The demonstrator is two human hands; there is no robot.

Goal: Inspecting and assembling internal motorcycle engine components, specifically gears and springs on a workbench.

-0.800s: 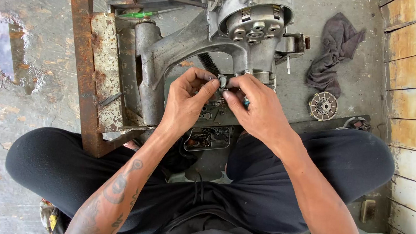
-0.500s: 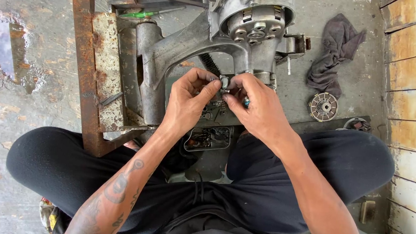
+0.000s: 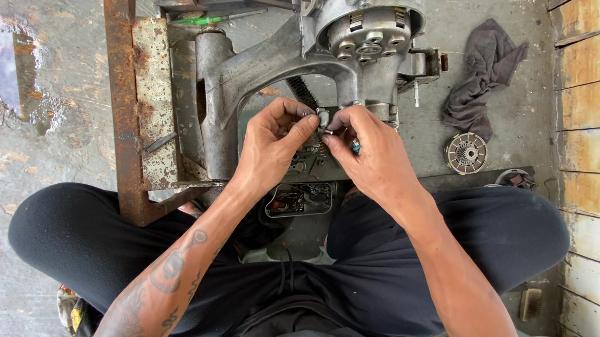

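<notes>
Where both hands' fingers (image 3: 310, 124) meet, small metal part (image 3: 323, 116) mostly hidden

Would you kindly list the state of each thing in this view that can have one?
left hand: fingertips pinched on the small metal part
right hand: fingertips pinched on the same part
engine casing: resting against the rusty metal frame, round clutch face exposed
grey rag: crumpled on the concrete floor
round toothed disc: lying flat, apart from the casing
puddle: wet patch on the floor
</notes>
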